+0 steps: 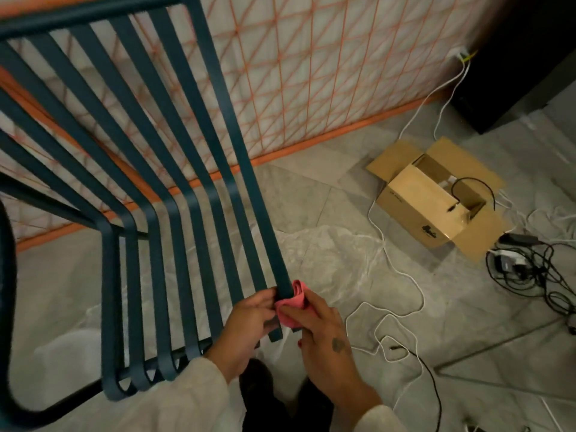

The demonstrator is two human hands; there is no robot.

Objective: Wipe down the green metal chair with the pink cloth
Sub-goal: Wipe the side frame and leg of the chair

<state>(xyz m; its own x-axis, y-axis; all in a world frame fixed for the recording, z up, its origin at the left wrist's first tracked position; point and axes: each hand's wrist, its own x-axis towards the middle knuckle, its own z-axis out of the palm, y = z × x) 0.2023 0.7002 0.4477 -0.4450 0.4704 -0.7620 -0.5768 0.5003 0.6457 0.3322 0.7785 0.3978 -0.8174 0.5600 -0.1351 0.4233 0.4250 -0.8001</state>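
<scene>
Pink cloth [293, 302] bunched round green metal chair's [93, 12] outermost slat [244, 182] near its tip, right grip [324, 335] pinching it, left grip [249, 322] clasping that slat alongside.

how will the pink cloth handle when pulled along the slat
Probably floppy: the pink cloth bunches round the chair slat between left hand and right hand. Likely light, since a pinch holds it. Should slide on the smooth metal.

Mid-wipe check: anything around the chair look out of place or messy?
Loose white cables snake across the grey tiled floor beside the green metal chair, and tangled black cords lie by the open brown cardboard box: a trip risk. The left hand and right hand hold the pink cloth on a slat.
</scene>
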